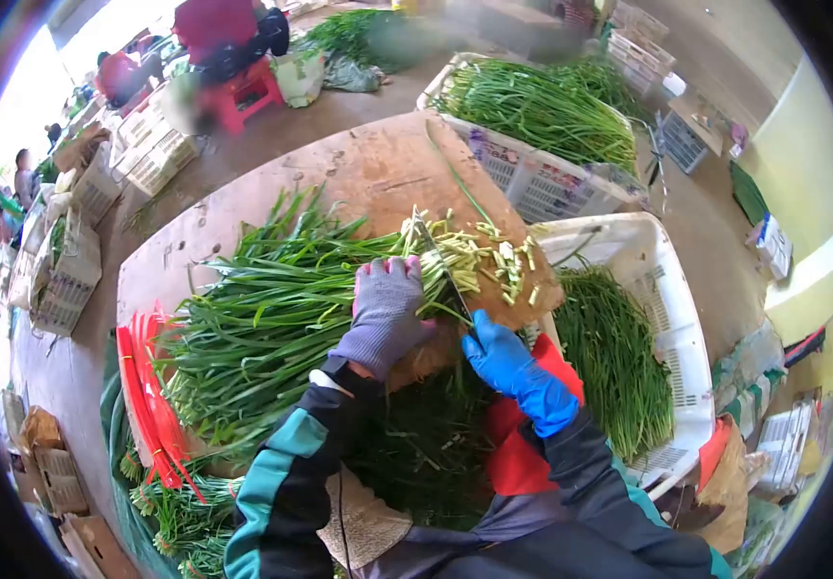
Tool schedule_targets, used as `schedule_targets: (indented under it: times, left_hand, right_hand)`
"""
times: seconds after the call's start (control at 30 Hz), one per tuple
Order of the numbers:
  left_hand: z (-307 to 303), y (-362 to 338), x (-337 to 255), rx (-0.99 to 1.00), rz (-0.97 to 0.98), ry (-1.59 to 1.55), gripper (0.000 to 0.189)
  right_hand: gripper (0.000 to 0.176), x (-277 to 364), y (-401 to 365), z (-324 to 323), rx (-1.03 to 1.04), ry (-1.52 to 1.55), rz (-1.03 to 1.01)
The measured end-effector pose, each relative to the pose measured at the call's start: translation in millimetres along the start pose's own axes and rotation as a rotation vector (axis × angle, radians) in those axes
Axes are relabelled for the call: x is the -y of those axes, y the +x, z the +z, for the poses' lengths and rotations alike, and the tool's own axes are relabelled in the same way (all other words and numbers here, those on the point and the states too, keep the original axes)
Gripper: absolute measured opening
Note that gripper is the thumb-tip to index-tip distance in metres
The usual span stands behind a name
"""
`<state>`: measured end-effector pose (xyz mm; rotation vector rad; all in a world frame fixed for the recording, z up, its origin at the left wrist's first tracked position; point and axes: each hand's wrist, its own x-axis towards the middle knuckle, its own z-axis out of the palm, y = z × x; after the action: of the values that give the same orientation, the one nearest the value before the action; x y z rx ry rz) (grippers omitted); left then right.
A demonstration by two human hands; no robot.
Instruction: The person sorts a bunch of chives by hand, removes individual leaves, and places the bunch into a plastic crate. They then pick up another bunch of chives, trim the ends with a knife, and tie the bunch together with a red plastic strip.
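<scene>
My left hand (387, 314), in a grey-purple glove, presses down with curled fingers on a big bundle of long leafy greens (252, 309) that look like garlic chives. They lie across a wooden board (378, 164), leaf ends to the left. My right hand (505, 355), in a blue rubber glove, is closed round the handle of a knife (443, 268). Its blade points up and away, crossing the pale stalk ends just right of my left hand. Short cut stalk pieces (508, 265) lie scattered on the board beyond the blade. The knife handle is hidden by my glove.
Red ties (146, 386) hang over the board's left edge. A white crate (662, 289) of greens stands at the right, and another crate (542, 164) of greens is behind the board. More bundles (185, 516) lie below left. A person (218, 39) sits by a red stool (243, 96).
</scene>
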<state>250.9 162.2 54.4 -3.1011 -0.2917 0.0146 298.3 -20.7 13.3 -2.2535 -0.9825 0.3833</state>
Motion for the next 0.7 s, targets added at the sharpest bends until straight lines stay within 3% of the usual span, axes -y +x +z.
schedule_targets:
  times: [0.07,0.13,0.27,0.4,0.47,0.53,0.7]
  left_hand:
    - [-2.0,8.1,2.6,0.003,-0.027,0.006,0.091]
    - [-7.6,8.4,2.3,0.078,-0.062,-0.032,0.091]
    - [-5.6,2.9,3.6,0.022,-0.022,0.004,0.088]
    - [0.9,1.7,2.9,-0.028,-0.013,-0.003,0.089]
    - [1.4,-0.2,5.6,-0.024,0.005,-0.033,0.089]
    - [-0.9,1.0,7.1,-0.008,-0.002,-0.025,0.09]
    - [-2.6,-2.6,6.6,-0.036,0.012,-0.078,0.09]
  right_hand:
    - [0.024,-3.5,12.1,-1.7,-0.057,-0.001,-0.02]
    - [0.025,-6.2,12.7,-3.5,-0.003,0.012,-0.04]
    - [0.025,-5.1,-25.7,-26.4,0.072,0.027,0.007]
    - [0.024,2.0,-18.4,-25.5,0.185,0.148,0.18]
    - [0.024,-5.4,17.0,-5.5,0.069,0.043,0.0]
    - [0.024,-0.6,18.9,-7.3,0.061,0.048,0.017]
    - [0.024,-7.3,-49.9,-44.9,0.163,0.105,0.181]
